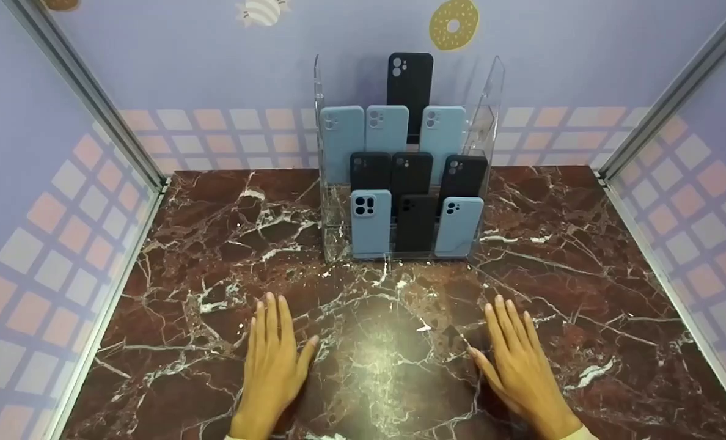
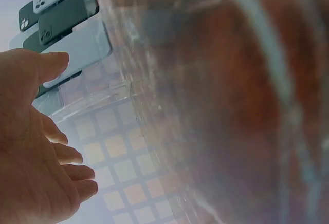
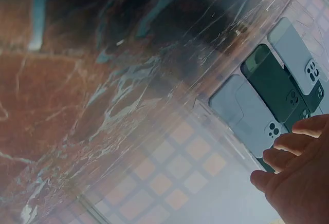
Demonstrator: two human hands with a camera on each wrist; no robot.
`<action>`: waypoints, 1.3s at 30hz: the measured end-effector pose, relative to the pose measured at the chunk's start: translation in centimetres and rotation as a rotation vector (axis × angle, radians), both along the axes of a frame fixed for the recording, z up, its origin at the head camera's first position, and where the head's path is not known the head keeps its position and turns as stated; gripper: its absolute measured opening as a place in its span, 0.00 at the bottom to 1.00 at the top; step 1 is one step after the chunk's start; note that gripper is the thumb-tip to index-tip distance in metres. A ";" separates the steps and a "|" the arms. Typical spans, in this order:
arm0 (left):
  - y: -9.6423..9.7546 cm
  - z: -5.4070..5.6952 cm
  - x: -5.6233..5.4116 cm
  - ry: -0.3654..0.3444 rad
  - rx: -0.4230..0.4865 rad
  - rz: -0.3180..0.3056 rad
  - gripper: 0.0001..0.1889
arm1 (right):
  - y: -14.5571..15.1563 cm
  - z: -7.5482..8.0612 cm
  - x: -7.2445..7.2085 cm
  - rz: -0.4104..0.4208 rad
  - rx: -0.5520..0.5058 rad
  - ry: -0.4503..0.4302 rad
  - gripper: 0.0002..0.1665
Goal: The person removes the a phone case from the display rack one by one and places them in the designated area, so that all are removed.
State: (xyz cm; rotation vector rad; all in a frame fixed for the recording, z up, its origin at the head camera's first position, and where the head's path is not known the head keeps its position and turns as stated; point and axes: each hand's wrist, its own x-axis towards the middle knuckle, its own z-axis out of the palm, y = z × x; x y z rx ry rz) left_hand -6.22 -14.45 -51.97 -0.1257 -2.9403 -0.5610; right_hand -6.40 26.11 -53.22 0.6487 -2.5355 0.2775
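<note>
My left hand [image 1: 271, 366] rests on the marbled tabletop, fingers straight and thumb spread toward the middle. Opposite it, my right hand [image 1: 519, 366] lies the same way, holding nothing. Beyond both stands a clear tiered rack [image 1: 332, 244] of phone cases. Its front row has a blue case with a large camera cutout [image 1: 371, 235], a black case [image 1: 416, 229] and another blue case [image 1: 459, 229]. Behind come several black cases [image 1: 412, 168], then blue cases [image 1: 341, 140], and one black case [image 1: 410, 79] on top. In the wrist views, blue cases [image 2: 82, 49] [image 3: 247, 113] appear past the fingers.
The dark red marbled table [image 1: 216, 263] carries the rack near its back edge. Patterned walls enclose it: a left wall [image 1: 45, 201], a right wall [image 1: 705, 183] and a back wall [image 1: 204, 67] with a donut picture [image 1: 442, 33]. Metal strips run along the corners.
</note>
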 end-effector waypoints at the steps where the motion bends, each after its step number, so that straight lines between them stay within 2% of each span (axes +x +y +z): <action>1: -0.1 0.3 -0.3 -0.008 0.014 -0.001 0.47 | 0.0 0.1 -0.1 0.002 -0.001 0.000 0.44; 5: -0.4 1.4 -1.4 -0.063 0.079 -0.009 0.47 | 0.2 0.3 -0.4 0.018 -0.023 0.001 0.44; 12: -0.3 3.0 -3.8 -0.176 0.304 -0.030 0.47 | 0.4 0.7 -0.8 0.028 -0.041 -0.037 0.44; 15: -0.2 3.6 -5.2 -0.204 0.378 -0.040 0.46 | 0.4 1.0 -1.2 0.032 -0.044 -0.047 0.44; 19: 0.1 4.3 -7.6 -0.203 0.452 -0.043 0.45 | 0.6 1.5 -2.2 0.039 -0.042 -0.055 0.45; 29: 1.4 4.9 -13.0 -0.221 0.533 -0.018 0.42 | 0.9 3.4 -6.0 0.062 -0.086 -0.091 0.46; 35: 2.6 4.6 -15.3 -0.229 0.527 0.020 0.39 | 1.0 4.2 -8.4 0.077 -0.133 -0.078 0.46; 39: 3.1 4.2 -16.4 -0.198 0.543 0.048 0.37 | 0.9 4.7 -10.2 0.107 -0.177 -0.038 0.45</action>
